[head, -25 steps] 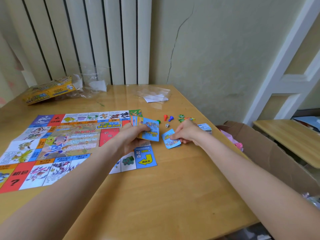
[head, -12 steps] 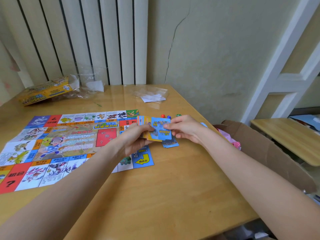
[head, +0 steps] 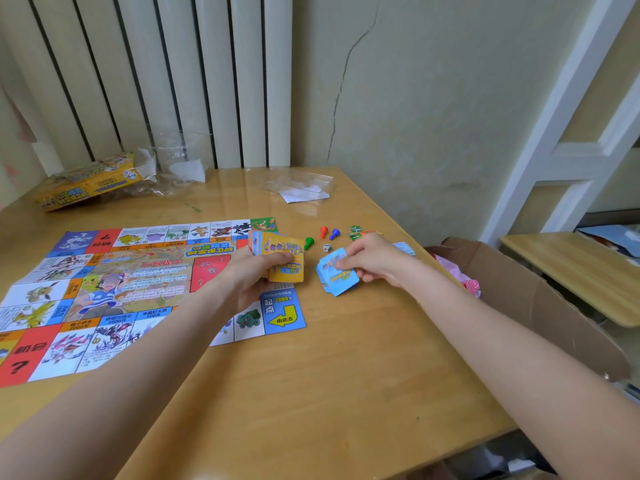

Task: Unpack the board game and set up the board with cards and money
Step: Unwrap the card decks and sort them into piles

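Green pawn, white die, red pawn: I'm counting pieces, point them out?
green pawn [head: 309, 242], head view, its body
white die [head: 327, 248], head view, top face
red pawn [head: 323, 231], head view, its head

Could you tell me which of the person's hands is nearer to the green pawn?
Left. The left hand holds cards whose top edge almost reaches the green pawn; the right hand sits farther off to its right, on the blue cards.

Cracked green wall [head: 433, 98] w/ white radiator [head: 166, 77], wooden table [head: 329, 375], daylight.
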Demonstrator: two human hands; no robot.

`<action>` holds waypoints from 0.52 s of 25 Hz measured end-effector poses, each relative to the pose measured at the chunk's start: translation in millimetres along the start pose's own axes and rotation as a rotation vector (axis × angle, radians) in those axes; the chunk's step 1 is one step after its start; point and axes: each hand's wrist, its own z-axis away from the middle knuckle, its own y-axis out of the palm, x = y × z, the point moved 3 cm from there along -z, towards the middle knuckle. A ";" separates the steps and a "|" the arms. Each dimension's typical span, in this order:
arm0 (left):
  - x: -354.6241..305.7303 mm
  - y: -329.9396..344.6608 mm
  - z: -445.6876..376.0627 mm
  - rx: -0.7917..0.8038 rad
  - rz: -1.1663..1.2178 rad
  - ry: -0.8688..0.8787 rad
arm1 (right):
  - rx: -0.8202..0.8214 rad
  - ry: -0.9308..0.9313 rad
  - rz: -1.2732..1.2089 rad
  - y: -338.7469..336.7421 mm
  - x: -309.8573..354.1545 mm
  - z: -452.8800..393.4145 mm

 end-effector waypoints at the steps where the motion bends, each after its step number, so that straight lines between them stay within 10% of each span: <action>1: 2.2 0.1 1.1 -0.005 0.012 -0.002 | -0.021 -0.002 0.083 6.4 -1.8 -1.1; 5: 6.6 1.1 -1.1 -0.034 0.016 0.001 | -0.190 -0.063 0.323 16.2 -0.3 -2.9; 13: -7.2 19.8 25.7 0.288 0.155 0.000 | 0.176 -0.207 -0.282 19.6 19.3 20.9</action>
